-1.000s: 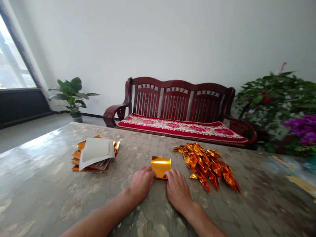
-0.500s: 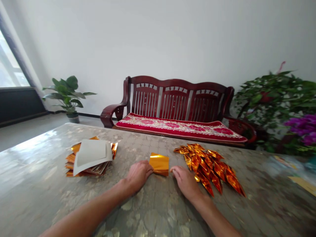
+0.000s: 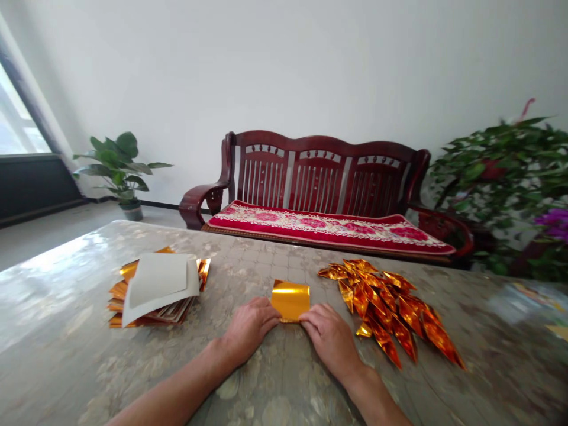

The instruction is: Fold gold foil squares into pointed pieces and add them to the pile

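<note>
Cannot read any lettering, label, brand, number or sign anywhere in the frame. Can make out only a blurred coloured patch on the clear plastic wrapping [image 3: 520, 304], lying on the surface [image 3: 275, 381] near the right edge of the frame; too unclear to tell whether printed with words or figures, or merely patterned.
</note>
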`<move>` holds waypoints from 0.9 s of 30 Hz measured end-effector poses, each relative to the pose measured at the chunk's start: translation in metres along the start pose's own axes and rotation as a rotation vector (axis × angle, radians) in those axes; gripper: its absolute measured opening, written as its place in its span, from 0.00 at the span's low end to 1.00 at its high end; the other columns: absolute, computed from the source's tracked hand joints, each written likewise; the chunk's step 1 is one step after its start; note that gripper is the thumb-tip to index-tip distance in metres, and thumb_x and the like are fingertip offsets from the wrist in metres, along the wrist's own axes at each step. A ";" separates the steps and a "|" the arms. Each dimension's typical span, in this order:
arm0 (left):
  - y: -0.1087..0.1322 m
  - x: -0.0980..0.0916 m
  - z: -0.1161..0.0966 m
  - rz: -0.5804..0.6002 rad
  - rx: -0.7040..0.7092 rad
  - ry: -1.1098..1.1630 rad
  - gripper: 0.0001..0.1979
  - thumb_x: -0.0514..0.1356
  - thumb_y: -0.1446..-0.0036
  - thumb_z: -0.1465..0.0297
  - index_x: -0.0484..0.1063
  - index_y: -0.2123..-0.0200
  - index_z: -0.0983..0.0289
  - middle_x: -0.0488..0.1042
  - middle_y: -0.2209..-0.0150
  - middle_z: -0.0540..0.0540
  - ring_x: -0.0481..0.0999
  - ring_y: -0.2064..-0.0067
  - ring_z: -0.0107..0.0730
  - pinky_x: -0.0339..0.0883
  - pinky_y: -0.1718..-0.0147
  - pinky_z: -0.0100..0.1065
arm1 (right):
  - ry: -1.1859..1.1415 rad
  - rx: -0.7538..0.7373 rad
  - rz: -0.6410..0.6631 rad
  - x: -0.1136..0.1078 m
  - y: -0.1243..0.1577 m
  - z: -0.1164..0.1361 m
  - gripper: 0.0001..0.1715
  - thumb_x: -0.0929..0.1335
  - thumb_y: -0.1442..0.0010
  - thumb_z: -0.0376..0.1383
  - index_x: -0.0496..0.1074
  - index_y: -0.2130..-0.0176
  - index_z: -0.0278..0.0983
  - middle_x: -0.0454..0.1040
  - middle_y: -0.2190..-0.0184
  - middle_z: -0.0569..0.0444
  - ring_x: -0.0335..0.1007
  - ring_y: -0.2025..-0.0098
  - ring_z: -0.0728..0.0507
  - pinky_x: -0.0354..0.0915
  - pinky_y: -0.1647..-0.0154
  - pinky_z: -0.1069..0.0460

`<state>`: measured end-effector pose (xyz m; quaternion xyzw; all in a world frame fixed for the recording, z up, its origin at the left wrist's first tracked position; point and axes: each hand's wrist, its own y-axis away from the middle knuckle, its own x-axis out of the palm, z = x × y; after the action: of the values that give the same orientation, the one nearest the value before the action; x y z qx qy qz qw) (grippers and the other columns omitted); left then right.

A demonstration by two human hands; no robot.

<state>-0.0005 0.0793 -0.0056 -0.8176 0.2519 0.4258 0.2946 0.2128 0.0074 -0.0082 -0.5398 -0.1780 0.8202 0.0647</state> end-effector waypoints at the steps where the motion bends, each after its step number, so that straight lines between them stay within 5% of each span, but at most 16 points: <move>1: 0.000 0.000 0.001 -0.001 -0.008 0.014 0.13 0.55 0.33 0.65 0.80 0.63 0.57 0.77 0.65 0.51 0.74 0.59 0.33 0.63 0.60 0.30 | -0.003 0.010 -0.006 0.000 0.000 0.000 0.08 0.67 0.36 0.33 0.77 0.60 0.42 0.76 0.64 0.55 0.70 0.57 0.43 0.63 0.56 0.51; 27: -0.008 0.006 0.001 0.004 -0.264 0.072 0.09 0.59 0.40 0.64 0.79 0.62 0.57 0.81 0.62 0.51 0.79 0.60 0.36 0.64 0.62 0.30 | 0.037 0.143 0.031 -0.002 0.003 0.009 0.08 0.66 0.37 0.33 0.73 0.69 0.41 0.76 0.67 0.57 0.68 0.59 0.44 0.59 0.61 0.51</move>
<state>0.0070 0.0850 -0.0087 -0.8636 0.2057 0.4260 0.1743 0.2059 0.0022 -0.0040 -0.5516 -0.1095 0.8215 0.0938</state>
